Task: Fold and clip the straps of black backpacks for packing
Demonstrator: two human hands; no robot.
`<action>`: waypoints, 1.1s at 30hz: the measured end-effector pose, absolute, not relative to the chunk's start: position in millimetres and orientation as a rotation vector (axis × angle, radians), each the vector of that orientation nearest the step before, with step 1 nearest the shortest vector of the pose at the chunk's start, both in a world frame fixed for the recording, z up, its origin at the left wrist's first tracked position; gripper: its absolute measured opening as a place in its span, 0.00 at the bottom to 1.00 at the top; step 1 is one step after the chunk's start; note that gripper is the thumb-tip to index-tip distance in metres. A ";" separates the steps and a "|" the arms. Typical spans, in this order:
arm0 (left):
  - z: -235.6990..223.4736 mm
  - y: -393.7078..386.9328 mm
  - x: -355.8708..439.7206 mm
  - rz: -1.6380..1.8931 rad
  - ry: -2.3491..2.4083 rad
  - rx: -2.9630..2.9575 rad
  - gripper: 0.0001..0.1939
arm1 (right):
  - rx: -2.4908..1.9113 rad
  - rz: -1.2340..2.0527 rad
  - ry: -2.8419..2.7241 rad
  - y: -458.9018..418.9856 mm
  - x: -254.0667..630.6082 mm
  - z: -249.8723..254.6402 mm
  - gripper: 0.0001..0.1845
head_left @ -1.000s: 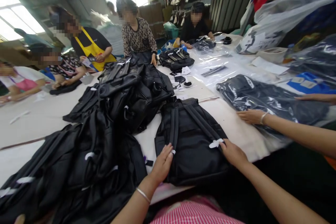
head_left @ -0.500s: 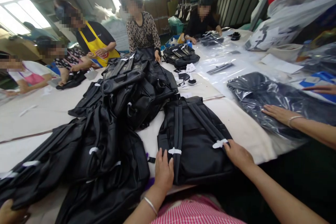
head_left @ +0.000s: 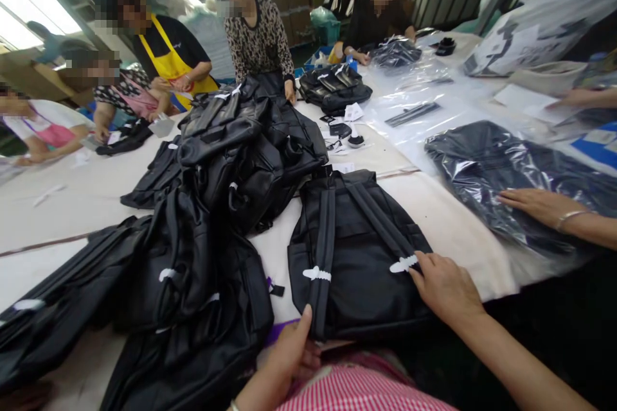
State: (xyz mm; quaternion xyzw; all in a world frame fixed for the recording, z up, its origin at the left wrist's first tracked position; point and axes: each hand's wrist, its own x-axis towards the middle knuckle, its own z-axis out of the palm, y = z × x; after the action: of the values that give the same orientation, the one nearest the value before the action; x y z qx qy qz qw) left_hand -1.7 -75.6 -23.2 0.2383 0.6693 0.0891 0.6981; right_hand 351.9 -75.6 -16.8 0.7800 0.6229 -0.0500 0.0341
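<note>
A black backpack [head_left: 354,250] lies back-up in front of me on the white table [head_left: 448,218], its two straps each bound with a white tie [head_left: 317,273]. My left hand [head_left: 289,353] grips the backpack's near bottom edge, thumb on top, fingers curled underneath. My right hand [head_left: 446,286] rests on the right side of the backpack, fingertips pressed together at the right strap's white tie [head_left: 403,263].
A big pile of black backpacks [head_left: 193,218] covers the table to my left. A co-worker's hand [head_left: 535,204] at my right presses a bagged backpack [head_left: 511,173]. Several people work along the far edge, amid plastic bags and small tags.
My left hand slid down from the left strap's tie to the backpack's near edge and took hold of it. My right hand stayed by the right tie. The view tilted slightly.
</note>
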 end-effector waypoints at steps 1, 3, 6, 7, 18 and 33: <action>-21.4 -77.8 0.6 0.159 1.402 0.343 0.38 | 2.404 -0.137 1.994 -75.2 342.8 -11.2 0.20; -17.6 -78.4 4.9 0.119 1.244 0.112 0.43 | 2.436 -0.201 2.122 -73.2 326.9 -5.9 0.20; -10.0 -73.3 10.0 0.140 1.069 -0.083 0.45 | 2.471 -0.285 2.178 -69.4 319.2 -10.1 0.19; -7.5 -71.4 11.3 0.148 1.052 -0.122 0.45 | 2.489 -0.278 2.156 -68.7 322.3 -13.2 0.19; 1.5 -66.5 27.6 0.165 1.155 -0.242 0.42 | 2.614 -0.358 1.874 -79.9 390.7 -61.0 0.22; -31.3 -73.8 41.0 0.338 1.468 0.318 0.19 | 2.749 -0.642 1.910 -76.9 402.1 -85.8 0.23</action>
State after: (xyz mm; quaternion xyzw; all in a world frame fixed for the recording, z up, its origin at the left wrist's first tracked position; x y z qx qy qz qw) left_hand 41.0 -73.8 -31.3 0.1438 0.6637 0.1527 0.7180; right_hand 402.1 -76.9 -85.8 0.7994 0.5555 -0.1866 -0.1329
